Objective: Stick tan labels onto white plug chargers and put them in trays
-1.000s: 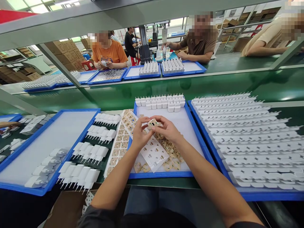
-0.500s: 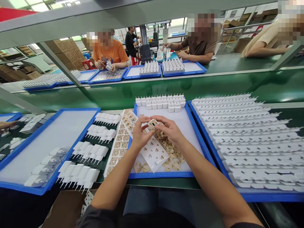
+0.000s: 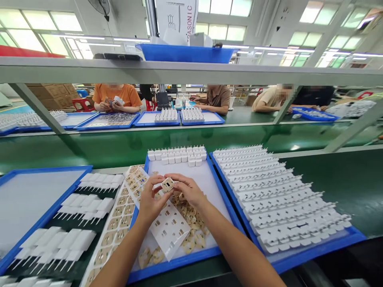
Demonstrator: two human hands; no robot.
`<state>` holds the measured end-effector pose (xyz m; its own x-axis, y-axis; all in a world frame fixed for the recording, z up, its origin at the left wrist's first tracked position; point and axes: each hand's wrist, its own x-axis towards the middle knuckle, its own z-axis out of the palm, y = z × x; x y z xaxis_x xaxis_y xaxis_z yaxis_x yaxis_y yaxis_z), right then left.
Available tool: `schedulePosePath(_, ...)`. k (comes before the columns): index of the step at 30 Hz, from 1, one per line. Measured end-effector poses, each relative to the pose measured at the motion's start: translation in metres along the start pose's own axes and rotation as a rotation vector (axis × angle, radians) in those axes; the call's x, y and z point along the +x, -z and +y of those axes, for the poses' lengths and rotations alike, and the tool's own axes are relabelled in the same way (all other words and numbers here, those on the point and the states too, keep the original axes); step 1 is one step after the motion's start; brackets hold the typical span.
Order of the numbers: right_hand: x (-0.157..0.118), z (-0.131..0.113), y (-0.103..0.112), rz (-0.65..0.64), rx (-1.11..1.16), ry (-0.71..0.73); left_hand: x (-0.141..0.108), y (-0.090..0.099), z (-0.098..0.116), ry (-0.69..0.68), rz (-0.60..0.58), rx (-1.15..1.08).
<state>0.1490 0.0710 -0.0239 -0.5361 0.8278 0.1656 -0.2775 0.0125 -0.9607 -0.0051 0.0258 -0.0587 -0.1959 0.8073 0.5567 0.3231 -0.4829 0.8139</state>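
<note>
Both hands meet over the middle blue tray (image 3: 230, 203). Between my left hand (image 3: 152, 199) and my right hand (image 3: 189, 190) is a small white plug housing (image 3: 167, 184) with a tan face and a dark slot turned up. The fingers of my left hand wrap its left side; my right fingers pinch its right edge. Below them in the tray lie a white sticker sheet (image 3: 170, 227) and a heap of tan pieces (image 3: 194, 223). White plugs (image 3: 176, 154) stand in rows at the tray's far end.
To the right, a blue tray (image 3: 317, 255) holds rows of white plugs. On the left are sticker sheets (image 3: 116, 223), groups of white plugs (image 3: 80, 205) and another blue tray (image 3: 44, 171). People sit beyond the green belt (image 3: 167, 137).
The view has tilted up and shifted right, so the trays appear lower and further left. Both hands still hold the housing, its slotted face now turned more squarely to view.
</note>
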Motion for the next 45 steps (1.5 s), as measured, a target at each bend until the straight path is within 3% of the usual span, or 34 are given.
schedulePosePath(4, -0.001, 0.000, -0.003, 0.053, -0.007, -0.026, -0.002, -0.001, 0.000, -0.078, -0.029, 0.103)
schedulePosePath(9, 0.000, 0.002, -0.002, 0.088, 0.043, 0.008, -0.003, -0.004, 0.000, -0.338, -0.034, 0.330)
schedulePosePath(12, 0.000, 0.004, -0.002, 0.088, 0.063, 0.027, -0.002, -0.005, 0.002, -0.378, -0.030, 0.364)
schedulePosePath(29, 0.001, 0.007, 0.000, 0.118, 0.078, -0.004, -0.002, -0.006, 0.004, -0.327, -0.027, 0.320)
schedulePosePath(33, 0.000, 0.005, 0.002, 0.118, -0.010, -0.006, -0.001, -0.006, 0.004, -0.293, -0.037, 0.276)
schedulePosePath(39, -0.001, -0.001, 0.008, 0.120, -0.228, 0.105, -0.002, -0.005, 0.001, -0.198, -0.061, 0.211)
schedulePosePath(45, -0.002, -0.001, 0.011, 0.141, -0.478, 0.315, -0.002, -0.005, 0.000, -0.124, -0.088, 0.216)
